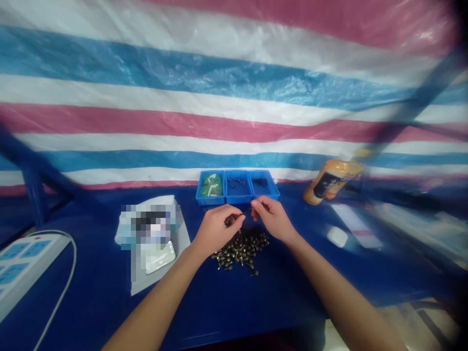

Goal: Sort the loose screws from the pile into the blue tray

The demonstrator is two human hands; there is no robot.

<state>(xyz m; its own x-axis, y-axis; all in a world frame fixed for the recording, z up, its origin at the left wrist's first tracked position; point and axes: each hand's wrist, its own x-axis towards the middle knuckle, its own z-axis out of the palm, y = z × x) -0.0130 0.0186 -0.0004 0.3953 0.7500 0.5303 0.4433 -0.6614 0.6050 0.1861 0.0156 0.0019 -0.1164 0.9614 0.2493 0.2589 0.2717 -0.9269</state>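
Blue bins (239, 200): green-white pieces (212, 188), scattered bits (233, 185), dark parts (260, 183); left hand (221, 226), right hand (273, 218) pinching slim part (247, 210)

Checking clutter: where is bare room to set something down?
Bare blue tabletop lies between the metal-parts pile and the near edge, and between the white cable and white sheet. Crowded middle: left hand, right hand, pile, blue trays.

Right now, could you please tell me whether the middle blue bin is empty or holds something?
Not empty: the middle blue bin holds a few small pieces, with its blue bottom showing around them.
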